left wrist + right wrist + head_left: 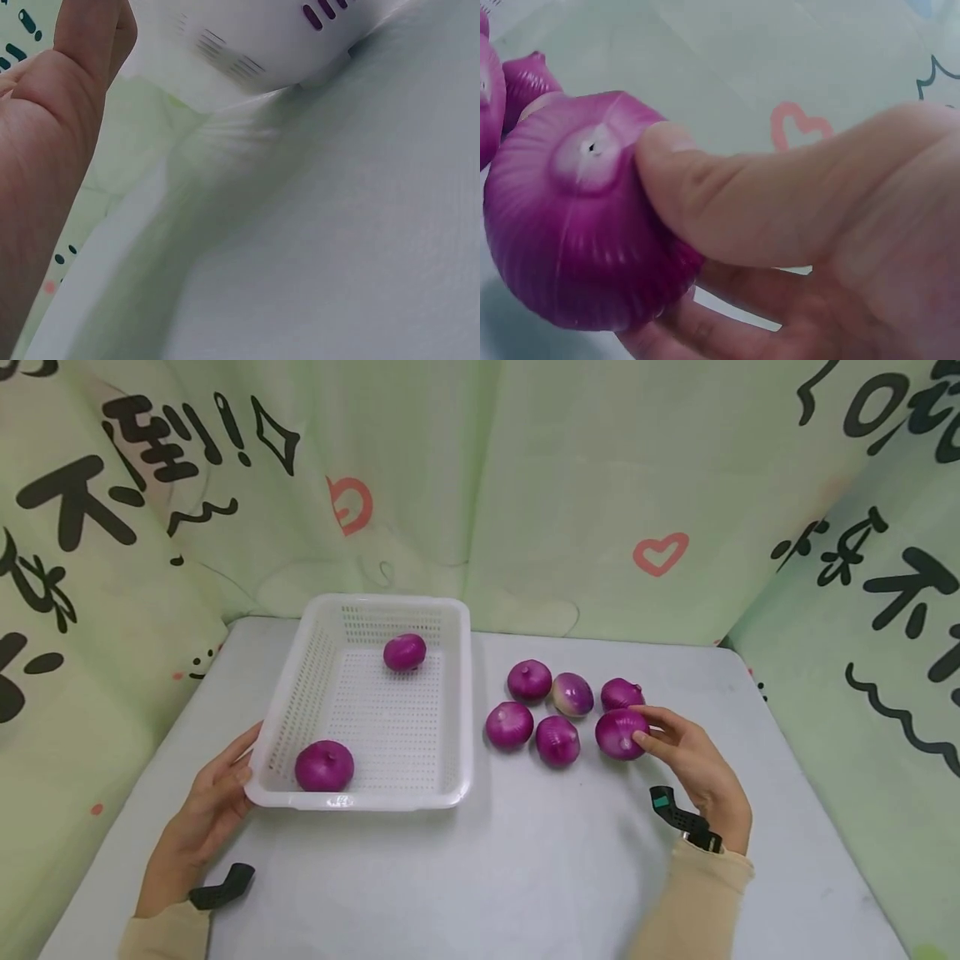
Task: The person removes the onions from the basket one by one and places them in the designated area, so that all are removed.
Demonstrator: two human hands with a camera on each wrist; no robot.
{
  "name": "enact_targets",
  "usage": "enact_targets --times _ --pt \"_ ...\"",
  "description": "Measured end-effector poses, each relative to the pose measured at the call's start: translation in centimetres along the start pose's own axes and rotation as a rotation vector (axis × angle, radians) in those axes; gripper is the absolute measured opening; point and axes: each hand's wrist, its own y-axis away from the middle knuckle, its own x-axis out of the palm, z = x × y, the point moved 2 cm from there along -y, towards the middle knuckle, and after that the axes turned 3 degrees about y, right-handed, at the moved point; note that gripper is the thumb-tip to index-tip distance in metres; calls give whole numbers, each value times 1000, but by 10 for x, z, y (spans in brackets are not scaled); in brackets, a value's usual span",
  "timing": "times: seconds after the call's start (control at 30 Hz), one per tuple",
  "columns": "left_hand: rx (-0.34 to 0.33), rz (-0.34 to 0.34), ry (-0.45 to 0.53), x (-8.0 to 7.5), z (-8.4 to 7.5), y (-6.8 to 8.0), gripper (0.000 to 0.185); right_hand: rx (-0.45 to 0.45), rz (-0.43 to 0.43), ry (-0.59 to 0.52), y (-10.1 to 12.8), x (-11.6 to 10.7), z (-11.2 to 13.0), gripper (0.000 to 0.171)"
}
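The right hand (696,768) holds a purple onion (619,735) at the right end of a loose group, thumb on the near side by its pale end and the other fingers round beneath. It is a round, smooth thing, so keeping the thumb opposite the fingers should stop it rolling out. Another onion (621,693) sits just behind it, with four more to the left on the surface (525,868); a straight lift before any sideways move would probably avoid knocking them. The left hand (206,814) touches the near left corner of the white basket (390,727); whether its fingers curl under the rim I cannot tell. Light, steady contact there should suffice, since pressing down could tip the basket and roll its two onions.
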Motion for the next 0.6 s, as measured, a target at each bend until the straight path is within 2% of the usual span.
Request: enact_targets --times 0.2,0.33,0.43,0.6 --pt "7 16 22 3 0 0 61 23 21 50 -2 0 -7 60" --pt "10 24 52 4 0 -1 60 45 36 46 -4 1 -10 61" --pt "8 20 53 4 0 -1 60 56 50 29 -6 3 -13 62" --pt "8 12 27 3 0 -1 60 66 46 62 -7 3 -16 59"
